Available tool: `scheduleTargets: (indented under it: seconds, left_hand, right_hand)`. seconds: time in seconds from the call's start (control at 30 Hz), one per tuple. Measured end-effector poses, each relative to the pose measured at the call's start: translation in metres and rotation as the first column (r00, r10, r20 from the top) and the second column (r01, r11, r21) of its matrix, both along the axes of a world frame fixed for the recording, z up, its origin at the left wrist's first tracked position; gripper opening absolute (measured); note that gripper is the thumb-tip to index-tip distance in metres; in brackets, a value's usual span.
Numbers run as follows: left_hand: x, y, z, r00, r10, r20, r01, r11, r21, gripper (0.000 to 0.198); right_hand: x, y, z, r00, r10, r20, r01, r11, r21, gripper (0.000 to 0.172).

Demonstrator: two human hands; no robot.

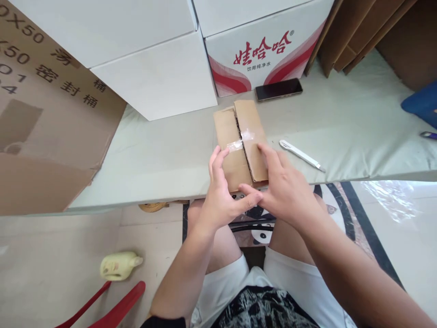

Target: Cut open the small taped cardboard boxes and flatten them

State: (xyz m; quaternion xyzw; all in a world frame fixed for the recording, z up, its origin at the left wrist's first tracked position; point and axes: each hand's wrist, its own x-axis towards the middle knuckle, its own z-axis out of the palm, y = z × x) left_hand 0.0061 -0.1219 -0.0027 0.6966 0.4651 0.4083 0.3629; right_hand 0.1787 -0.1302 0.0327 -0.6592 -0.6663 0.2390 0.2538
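Note:
A small brown cardboard box [244, 157] lies on the cloth-covered table in front of me. Its two top flaps meet at a narrow, slightly gaping seam, with clear tape [235, 146] across it that looks split. Along the box's left side, my left hand [223, 196] rests with its fingers on the edge. My right hand [282, 184] holds the right side, fingertips on the flap's edge. Both thumbs come together at the near end. To the right of the box lies a white utility knife [300, 155].
Behind the box stand white cartons [157, 77], one with red lettering, and a black phone [279, 89]. A large brown carton [51, 136] is at the left, folded cardboard [368, 32] at the right. A yellow bottle [118, 266] lies on the floor.

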Motion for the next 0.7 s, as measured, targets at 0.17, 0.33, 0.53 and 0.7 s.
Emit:
scheduleTargets:
  seconds: [0.17, 0.33, 0.53, 0.7]
  left_hand:
    - [0.001, -0.001, -0.005, 0.999, 0.027, 0.025, -0.027, 1.0, -0.005, 0.113]
    - [0.006, -0.003, -0.003, 0.995, 0.097, 0.035, -0.096, 0.994, -0.045, 0.104]
    - [0.011, 0.002, 0.001, 0.911, 0.362, 0.196, -0.342, 0.931, -0.129, 0.062]
    - [-0.007, 0.017, 0.002, 0.72, 0.503, 0.479, -0.482, 0.858, -0.178, 0.05]
  right_hand:
    - [0.003, -0.001, -0.004, 0.996, -0.079, -0.033, 0.08, 0.997, 0.021, 0.07]
    - [0.014, -0.003, -0.008, 0.984, -0.104, -0.148, 0.111, 0.993, 0.039, 0.058]
    - [0.017, -0.012, -0.02, 0.914, 0.02, -0.406, -0.032, 0.999, -0.024, 0.064]
    - [0.028, -0.016, -0.061, 0.757, -0.105, -0.645, 0.028, 0.991, -0.128, 0.061]
